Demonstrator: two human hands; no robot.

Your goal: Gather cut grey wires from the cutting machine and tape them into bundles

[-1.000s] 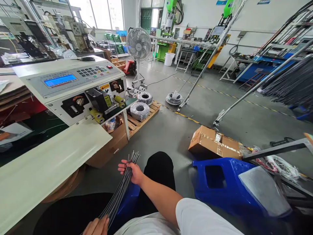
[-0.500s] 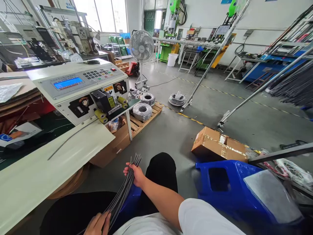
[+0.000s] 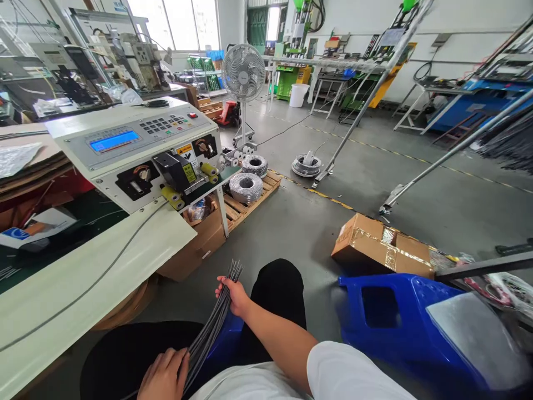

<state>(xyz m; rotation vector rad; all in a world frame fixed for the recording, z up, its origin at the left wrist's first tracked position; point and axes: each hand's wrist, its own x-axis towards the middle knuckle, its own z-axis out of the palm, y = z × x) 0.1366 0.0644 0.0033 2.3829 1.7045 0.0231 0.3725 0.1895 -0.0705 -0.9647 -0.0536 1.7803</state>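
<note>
A bundle of thin grey cables (image 3: 211, 334) slants across my lap, its upper ends fanned slightly. My right hand (image 3: 234, 295) is closed round the bundle near those ends. Lower down, my left hand (image 3: 165, 373) is closed on the bundle's side; its fingertips are partly hidden. To the left stands a wire cutting machine (image 3: 137, 139) with a lit blue display. From its yellow rollers (image 3: 172, 197) a single grey cable (image 3: 102, 273) runs down over a pale sloping chute (image 3: 137, 261) and out at the left picture edge.
A blue plastic stool (image 3: 375, 328) and a taped cardboard box (image 3: 381, 244) are on the floor at right. Coils of cable (image 3: 246, 188) sit on a wooden pallet (image 3: 266, 191) beyond the machine. A standing fan (image 3: 244, 72) and a metal frame pole (image 3: 362, 111) rise farther back.
The cable from the machine has grown much longer down the chute, reaching the left edge. My left hand has moved slightly up along the bundle. The view has shifted a little.
</note>
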